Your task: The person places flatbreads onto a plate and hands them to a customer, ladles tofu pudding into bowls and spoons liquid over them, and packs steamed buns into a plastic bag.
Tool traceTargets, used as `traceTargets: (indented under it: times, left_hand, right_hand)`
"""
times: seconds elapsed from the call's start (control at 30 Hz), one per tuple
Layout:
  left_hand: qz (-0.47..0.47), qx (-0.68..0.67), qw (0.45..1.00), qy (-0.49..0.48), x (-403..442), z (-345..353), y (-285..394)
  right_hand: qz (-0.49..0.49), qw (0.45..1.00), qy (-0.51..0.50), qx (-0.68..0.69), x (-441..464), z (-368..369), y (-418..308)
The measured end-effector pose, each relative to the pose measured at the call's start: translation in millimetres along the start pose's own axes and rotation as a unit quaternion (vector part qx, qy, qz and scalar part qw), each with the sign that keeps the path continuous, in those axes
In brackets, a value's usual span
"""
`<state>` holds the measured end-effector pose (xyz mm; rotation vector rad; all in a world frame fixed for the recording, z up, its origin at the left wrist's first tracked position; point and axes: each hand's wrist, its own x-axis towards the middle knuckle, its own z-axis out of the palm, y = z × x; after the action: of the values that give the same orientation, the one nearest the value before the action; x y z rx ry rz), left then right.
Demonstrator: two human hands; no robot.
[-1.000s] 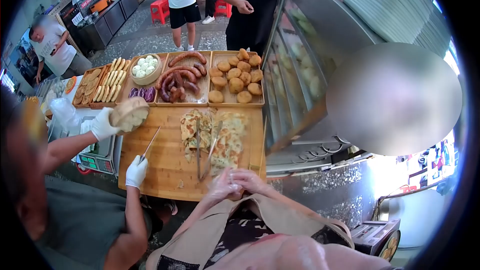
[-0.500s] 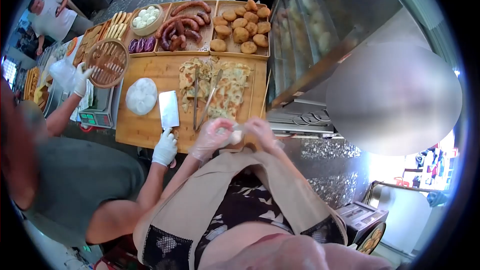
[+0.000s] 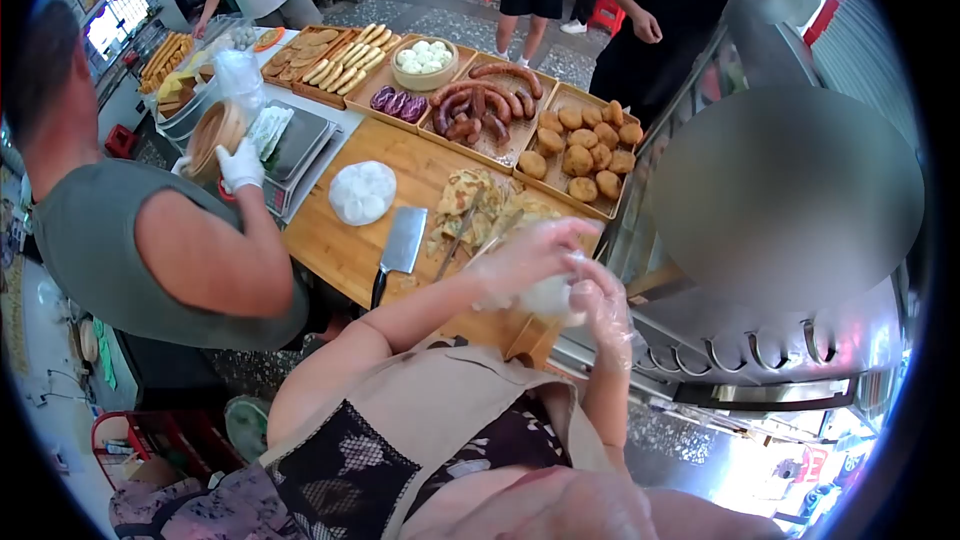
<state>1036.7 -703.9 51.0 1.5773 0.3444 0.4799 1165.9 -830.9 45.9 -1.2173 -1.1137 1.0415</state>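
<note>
My left hand (image 3: 528,258), in a clear plastic glove, is raised over the front of the wooden board, its fingers bent towards my other hand. Close beside it my right hand (image 3: 603,302), gloved likewise, has its fingers pinched together. Between and below them hangs a small clear plastic bag (image 3: 549,297) with something white in it. Both hands seem to grip its top; motion blur hides the exact hold. Behind my hands lie flat egg pancakes (image 3: 464,194) with metal tongs (image 3: 458,236) on them, partly covered by my left hand. A cleaver (image 3: 404,240) rests to their left.
A round clear plastic package (image 3: 362,192) lies on the wooden board (image 3: 325,230). Trays of sausages (image 3: 485,105) and fried balls (image 3: 580,155) line its far edge. A co-worker at left holds a round basket (image 3: 215,135) near a scale (image 3: 300,145). Hooks (image 3: 765,348) project at right.
The view has swung right. My hands have risen with the bag. The co-worker's gloved hand has left the cleaver, and the basket is now tilted near the scale.
</note>
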Motion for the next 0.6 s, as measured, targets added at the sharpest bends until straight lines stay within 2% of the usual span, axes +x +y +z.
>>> traceTargets:
  times: [0.03, 0.07, 0.1, 0.17, 0.2, 0.23, 0.3, 0.33, 0.37, 0.4, 0.43, 0.47, 0.53, 0.6]
  left_hand:
    - [0.002, 0.002, 1.000, 0.002, 9, 5, -1]
    - [0.005, -0.008, 1.000, -0.007, 16, 10, 3]
    - [0.010, -0.018, 1.000, -0.010, 24, 11, 5]
    - [0.011, -0.024, 1.000, -0.017, 44, 9, -13]
    - [-0.028, -0.144, 0.988, -0.048, 49, 6, -13]
    - [-0.027, -0.143, 0.988, -0.046, 54, -1, -14]
    - [-0.117, -0.203, 0.965, -0.119, 77, -11, -7]
    - [-0.080, -0.213, 0.967, -0.115, 87, -19, -16]
    - [-0.085, -0.209, 0.968, -0.105, 100, -28, -18]
    - [-0.055, -0.210, 0.972, -0.088, 109, -35, -19]
    - [-0.078, -0.169, 0.979, -0.079, 113, -43, 5]
    - [-0.091, -0.152, 0.980, -0.089, 108, -51, 42]
    - [-0.114, -0.169, 0.977, -0.061, 117, -65, 59]
    - [-0.104, -0.133, 0.985, -0.024, 124, -77, 80]
  right_hand:
    - [0.001, 0.999, 0.040, 0.020, 2, 2, -9]
    - [-0.002, 0.999, 0.037, -0.019, 6, -2, -20]
    - [0.037, 0.998, 0.056, -0.003, 9, -4, -22]
    - [0.006, 0.995, 0.098, -0.003, 15, -2, -24]
    - [-0.007, 0.989, 0.148, -0.020, 18, -2, -17]
    - [0.005, 0.983, 0.183, 0.030, 17, -3, -15]
    - [-0.015, 0.963, 0.267, 0.039, 14, 1, -12]
    - [-0.043, 0.948, 0.314, 0.027, 10, 4, -4]
    - [-0.071, 0.929, 0.363, 0.011, 5, 7, 7]
    - [-0.031, 0.937, 0.347, 0.015, -5, 4, 14]
    - [0.009, 0.937, 0.347, 0.030, -12, 7, 22]
    - [0.018, 0.939, 0.336, 0.063, -22, 5, 43]
    - [0.026, 0.937, 0.336, 0.096, -44, 8, 66]
    - [0.173, 0.904, 0.373, 0.116, -60, 12, 72]
